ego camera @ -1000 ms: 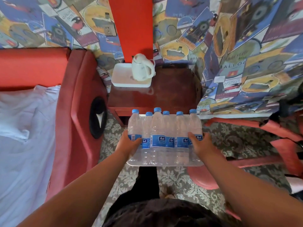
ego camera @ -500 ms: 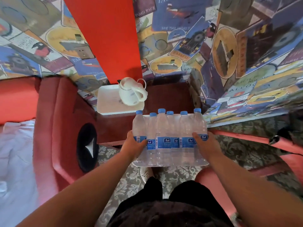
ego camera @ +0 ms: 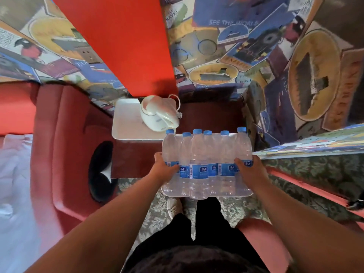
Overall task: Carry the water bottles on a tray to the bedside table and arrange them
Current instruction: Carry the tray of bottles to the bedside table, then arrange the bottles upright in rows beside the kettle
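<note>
Several clear water bottles with blue caps and blue labels stand upright, packed together on a pale tray. My left hand grips the tray's left side and presses the leftmost bottle. My right hand holds the right side the same way. The tray hangs in the air over the front edge of the dark red-brown bedside table, toward its right half.
A white kettle sits on a white tray on the table's back left. A red bed frame flanks the table on the left, a poster-covered wall on the right. Patterned carpet and a red rounded object lie below.
I have stepped closer to the bedside table. The tray of bottles has moved forward from over the carpet to above the table's front edge, both hands keeping their grip.
</note>
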A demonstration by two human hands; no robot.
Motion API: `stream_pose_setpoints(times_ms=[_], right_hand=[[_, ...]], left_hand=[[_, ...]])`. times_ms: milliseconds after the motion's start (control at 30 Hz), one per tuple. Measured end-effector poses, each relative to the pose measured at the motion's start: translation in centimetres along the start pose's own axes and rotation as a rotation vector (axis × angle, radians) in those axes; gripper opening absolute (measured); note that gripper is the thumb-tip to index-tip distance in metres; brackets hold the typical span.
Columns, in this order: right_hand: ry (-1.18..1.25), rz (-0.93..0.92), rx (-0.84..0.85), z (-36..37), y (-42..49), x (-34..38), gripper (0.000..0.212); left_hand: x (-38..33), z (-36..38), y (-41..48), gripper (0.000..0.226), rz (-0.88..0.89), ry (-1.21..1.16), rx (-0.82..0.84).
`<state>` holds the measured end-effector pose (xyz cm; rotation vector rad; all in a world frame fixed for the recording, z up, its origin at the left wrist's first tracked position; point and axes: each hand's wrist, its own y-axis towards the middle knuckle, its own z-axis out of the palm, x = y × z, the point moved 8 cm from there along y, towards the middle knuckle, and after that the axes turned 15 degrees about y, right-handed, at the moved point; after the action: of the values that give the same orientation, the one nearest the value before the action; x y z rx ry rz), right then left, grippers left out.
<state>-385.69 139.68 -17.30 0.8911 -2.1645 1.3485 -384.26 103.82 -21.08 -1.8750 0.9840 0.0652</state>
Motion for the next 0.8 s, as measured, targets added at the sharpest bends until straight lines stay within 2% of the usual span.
stream_pose_setpoints(times_ms=[133, 433, 700, 800], right_hand=[[0.135, 0.037, 0.084, 0.7, 4.3, 0.9, 0.046], [0.053, 0.140, 0.126, 1.5, 14.5, -1.9, 0.052], [0.137, 0.191, 0.082, 3.2, 16.9, -4.5, 0.041], [0.193, 0.226, 0.017, 4.1, 17.3, -5.2, 0.036]], left_hand=[[-1.6, 1.2, 3.0, 0.069, -0.067, 0.005, -0.008], [-3.3, 5.2, 9.4, 0.059, -0.170, 0.011, 0.000], [-3.4, 6.5, 13.4, 0.057, -0.211, 0.083, -0.021], [-3.7, 6.2, 14.8, 0.058, -0.243, 0.097, -0.043]])
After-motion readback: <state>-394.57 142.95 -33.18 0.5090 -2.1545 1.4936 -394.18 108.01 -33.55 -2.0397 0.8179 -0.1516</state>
